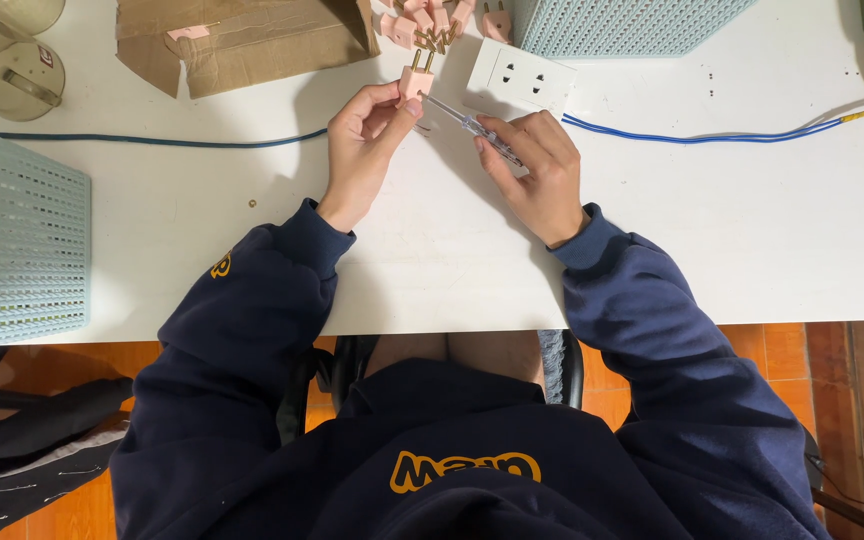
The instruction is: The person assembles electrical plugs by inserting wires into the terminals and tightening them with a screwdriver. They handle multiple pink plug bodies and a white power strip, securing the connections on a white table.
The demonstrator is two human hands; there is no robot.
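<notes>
Fingers of my left hand (pixel 362 150) pinch a small pink plug (pixel 414 82) at its body, thumb on one side and fingertips on the other, its 2 brass prongs pointing away from me. That plug sits over the white table (pixel 752 220), just in front of a white wall socket plate (pixel 518 78) and near a heap of more pink plugs (pixel 430 22) at the far edge.

To its right, my right hand (pixel 537 172) closes around a slim screwdriver (pixel 472 126) with a clear handle, fingers curled about the shaft and its tip meeting the plug's side. I judge the work goes best if I hold the plug steady with the pinch low on the body, leaving the screw face bare, and line the blade straight into the slot before turning, since a slanted tip could slip off so small a part. Whether the tip is seated in a screw I cannot tell; it is too small to see.

Farther right, a blue wire (pixel 712 138) runs across the table, well apart from both hands.
</notes>
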